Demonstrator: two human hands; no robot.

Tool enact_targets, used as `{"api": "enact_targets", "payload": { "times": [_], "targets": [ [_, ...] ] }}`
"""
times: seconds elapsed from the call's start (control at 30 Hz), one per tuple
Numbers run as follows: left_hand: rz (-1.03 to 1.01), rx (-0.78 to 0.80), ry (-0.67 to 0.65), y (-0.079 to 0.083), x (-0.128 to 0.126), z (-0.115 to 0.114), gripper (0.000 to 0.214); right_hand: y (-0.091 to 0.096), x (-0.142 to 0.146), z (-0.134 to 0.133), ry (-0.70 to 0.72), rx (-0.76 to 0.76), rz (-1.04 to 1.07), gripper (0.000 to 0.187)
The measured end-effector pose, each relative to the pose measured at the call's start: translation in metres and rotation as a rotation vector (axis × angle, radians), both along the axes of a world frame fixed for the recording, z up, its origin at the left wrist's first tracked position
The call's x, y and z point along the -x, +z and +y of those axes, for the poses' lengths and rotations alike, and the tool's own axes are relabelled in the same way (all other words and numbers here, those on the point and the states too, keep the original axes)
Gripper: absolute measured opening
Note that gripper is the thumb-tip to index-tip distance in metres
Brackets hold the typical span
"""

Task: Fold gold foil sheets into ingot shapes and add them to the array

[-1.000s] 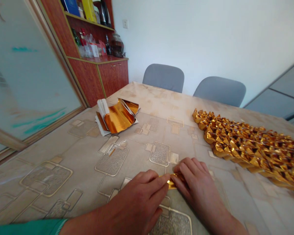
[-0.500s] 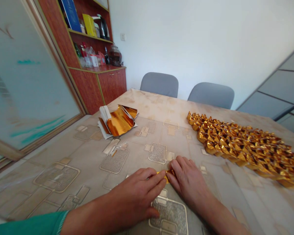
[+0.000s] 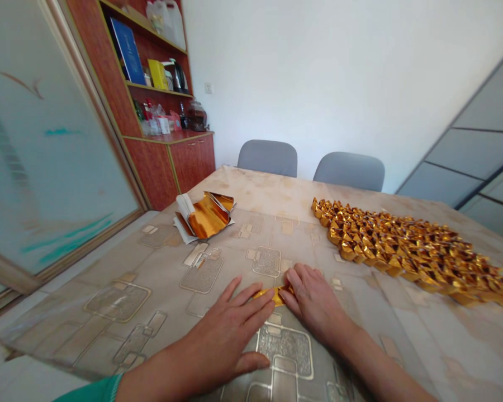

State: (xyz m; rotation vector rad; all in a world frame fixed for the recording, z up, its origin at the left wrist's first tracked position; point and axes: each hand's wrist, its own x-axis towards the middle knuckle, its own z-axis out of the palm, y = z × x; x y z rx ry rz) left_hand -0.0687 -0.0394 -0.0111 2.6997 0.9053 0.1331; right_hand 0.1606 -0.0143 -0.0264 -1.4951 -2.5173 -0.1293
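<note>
A small folded piece of gold foil paper [image 3: 279,297] lies on the table in front of me, partly covered by both hands. My left hand [image 3: 238,321] rests flat on its left part, fingers spread and thumb apart. At its right end, the curled fingers of my right hand [image 3: 310,293] grip the foil paper between thumb and fingers. To the right stand several close rows of folded gold foil pieces [image 3: 398,245]. A loose stack of gold foil sheets [image 3: 207,216] with white backs lies farther off to the left.
A patterned cloth [image 3: 159,279] covers the table. Two grey chairs [image 3: 268,157] [image 3: 350,170] stand at its far side. At the back left is a red-brown cabinet [image 3: 151,167] with bottles and a kettle [image 3: 178,77]. A frosted glass door [image 3: 62,167] is on the left.
The view has tilted up slightly. My left hand's fingers have spread and moved a little left, baring more of the foil paper. My right hand keeps its grip at the right end.
</note>
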Motion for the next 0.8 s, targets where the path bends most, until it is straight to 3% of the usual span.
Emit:
{"api": "enact_targets", "payload": {
  "times": [0.17,0.37,0.53,0.67,0.8],
  "targets": [
    [-0.013,0.043,-0.017,0.006,0.003,0.001,0.067,0.002,0.000,-0.002,0.012,-0.047,0.005,0.010],
    [-0.050,-0.077,-0.001,-0.003,0.006,-0.002,0.059,0.003,0.002,-0.003,0.006,-0.067,0.000,0.009],
    [-0.078,-0.136,-0.021,0.004,0.001,-0.002,0.055,0.003,0.002,-0.002,0.000,-0.038,-0.009,0.010],
    [-0.155,-0.114,-0.020,0.011,-0.014,0.011,0.030,0.005,0.001,-0.003,0.007,-0.009,0.032,0.011],
    [-0.202,-0.082,-0.005,0.006,-0.033,0.033,0.025,0.007,-0.002,-0.003,0.036,0.043,0.166,0.011]
  ]
}}
